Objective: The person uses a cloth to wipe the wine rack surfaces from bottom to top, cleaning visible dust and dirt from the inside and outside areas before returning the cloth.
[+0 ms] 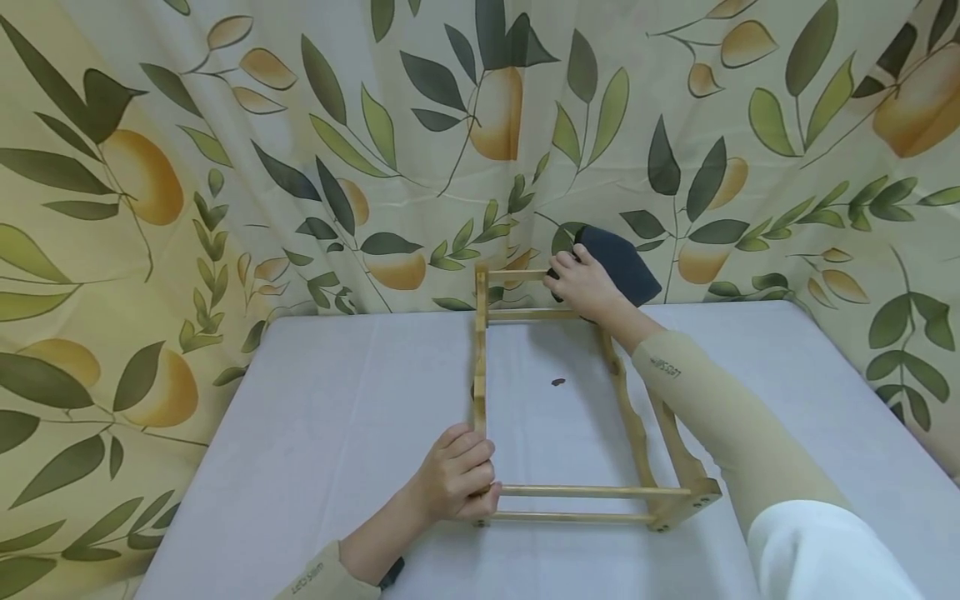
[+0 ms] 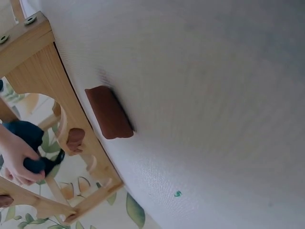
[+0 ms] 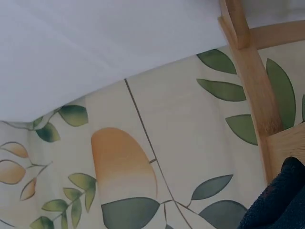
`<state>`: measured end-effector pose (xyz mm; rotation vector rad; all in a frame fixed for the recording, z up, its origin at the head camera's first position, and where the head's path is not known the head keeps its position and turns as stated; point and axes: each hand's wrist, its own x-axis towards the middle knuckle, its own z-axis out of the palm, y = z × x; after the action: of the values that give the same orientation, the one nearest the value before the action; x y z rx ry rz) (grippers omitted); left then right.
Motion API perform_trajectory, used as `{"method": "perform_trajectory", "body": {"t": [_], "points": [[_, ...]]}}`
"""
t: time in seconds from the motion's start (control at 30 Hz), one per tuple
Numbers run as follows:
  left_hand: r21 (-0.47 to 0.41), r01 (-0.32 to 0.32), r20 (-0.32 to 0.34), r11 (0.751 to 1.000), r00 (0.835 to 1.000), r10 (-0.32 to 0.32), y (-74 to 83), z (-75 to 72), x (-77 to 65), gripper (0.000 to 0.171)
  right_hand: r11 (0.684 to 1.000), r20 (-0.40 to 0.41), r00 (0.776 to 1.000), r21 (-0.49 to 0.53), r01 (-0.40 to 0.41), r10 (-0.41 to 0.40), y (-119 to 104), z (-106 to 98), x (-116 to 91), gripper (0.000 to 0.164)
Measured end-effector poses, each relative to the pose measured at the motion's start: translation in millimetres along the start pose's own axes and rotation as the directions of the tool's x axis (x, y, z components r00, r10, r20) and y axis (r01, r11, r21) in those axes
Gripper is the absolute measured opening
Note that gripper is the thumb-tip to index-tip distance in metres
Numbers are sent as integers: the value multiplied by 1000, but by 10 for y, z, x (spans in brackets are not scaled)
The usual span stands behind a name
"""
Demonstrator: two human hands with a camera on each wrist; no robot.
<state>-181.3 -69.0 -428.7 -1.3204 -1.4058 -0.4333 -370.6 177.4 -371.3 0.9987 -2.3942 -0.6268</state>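
A wooden rack (image 1: pixel 635 425) with wavy side rails and round crossbars lies on the white-covered table. My left hand (image 1: pixel 457 475) grips its near left corner, fingers curled round the side rail. At the far end, my right hand (image 1: pixel 585 283) holds a dark navy cloth (image 1: pixel 618 265) against the far bars. The left wrist view shows the right hand (image 2: pixel 19 160) and cloth through the rack's side. In the right wrist view, part of the cloth (image 3: pixel 281 200) touches the wood; the right hand itself is out of that view.
A small dark brown piece (image 1: pixel 558 382) lies on the table inside the rack. Another brown, block-like piece (image 2: pixel 109 112) lies beside the rack in the left wrist view. A curtain (image 1: pixel 337 208) with fruit and leaf prints hangs along the table's far edge.
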Motion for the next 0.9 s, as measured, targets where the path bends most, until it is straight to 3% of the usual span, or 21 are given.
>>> {"method": "perform_trajectory", "body": {"t": [0.3,0.53,0.7,0.9], "points": [[-16,11,-1,1000,1000,-11,8,7,-4,25,991,-122,984,-40,124,-128,-66,21,93,41],[-16,10,3,1000,1000,-10,5,-1,-5,24,994,-55,993,-38,106,-108,-106,27,141,49],[-12,4,-3,1000,1000,-5,6,10,-11,24,997,-31,997,0,78,-78,-90,29,123,36],[-4,-1,0,1000,1000,1,4,12,-34,23,999,6,1000,-26,26,-26,-16,12,49,23]]}}
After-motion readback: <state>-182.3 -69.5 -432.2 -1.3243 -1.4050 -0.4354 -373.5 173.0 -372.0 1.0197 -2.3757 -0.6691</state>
